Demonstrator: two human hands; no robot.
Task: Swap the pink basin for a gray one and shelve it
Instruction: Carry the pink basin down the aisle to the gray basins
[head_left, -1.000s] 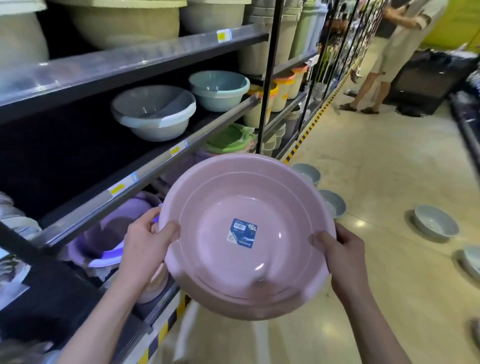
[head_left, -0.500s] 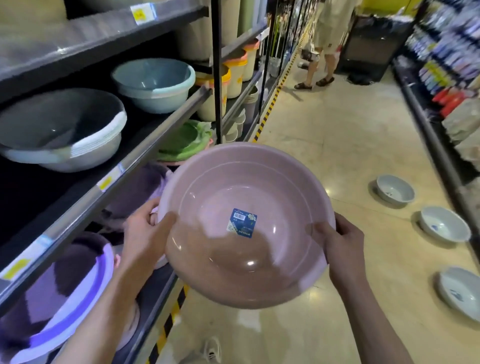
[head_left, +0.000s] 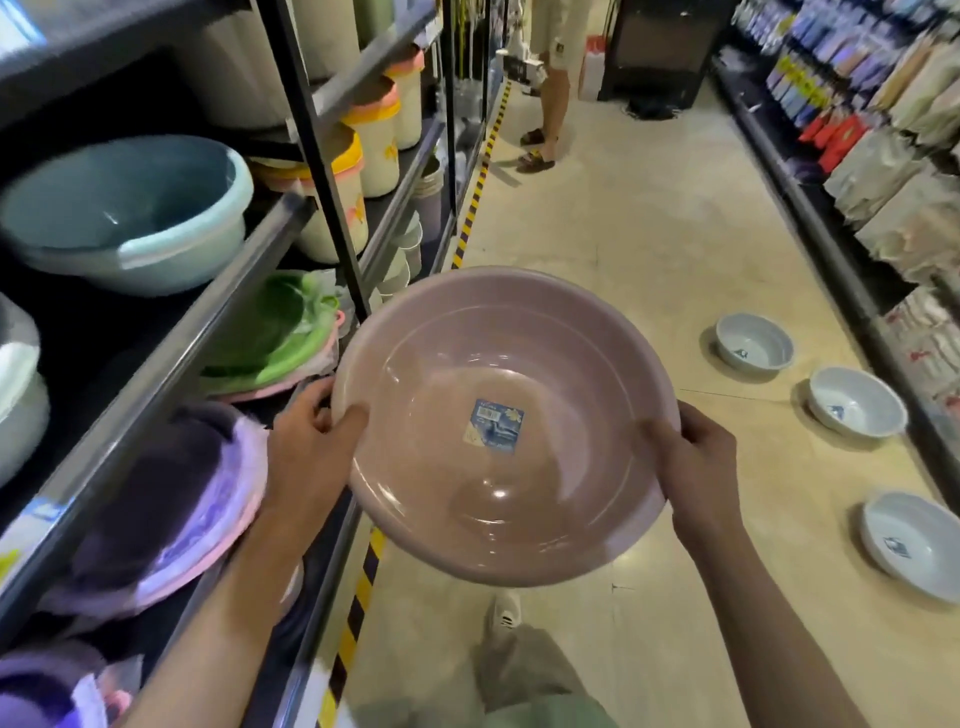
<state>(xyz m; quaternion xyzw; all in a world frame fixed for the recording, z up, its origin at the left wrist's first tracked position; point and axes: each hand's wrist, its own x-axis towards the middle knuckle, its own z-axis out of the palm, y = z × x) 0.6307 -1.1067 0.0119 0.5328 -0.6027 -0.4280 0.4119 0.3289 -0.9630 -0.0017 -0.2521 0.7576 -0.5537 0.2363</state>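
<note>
Round pink plastic basin (head_left: 506, 426) up over the aisle floor, just off the shelves, left hand (head_left: 306, 447) and right hand (head_left: 698, 457) gripping opposite rims, fingers curled; three gray basins (head_left: 857, 401) on the floor.

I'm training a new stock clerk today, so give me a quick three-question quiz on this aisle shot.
1. True or false: both hands grip the round pink plastic basin by its rim.
2. How many small gray plastic basins sit on the floor along the right-hand shelving?
3. Multiple choice: the blue label sticker is A) on the basin's outer wall, B) inside on its bottom, C) on the shelf edge.

Key:
1. True: the left hand and right hand hold opposite sides of the rim.
2. Three.
3. B.
</note>
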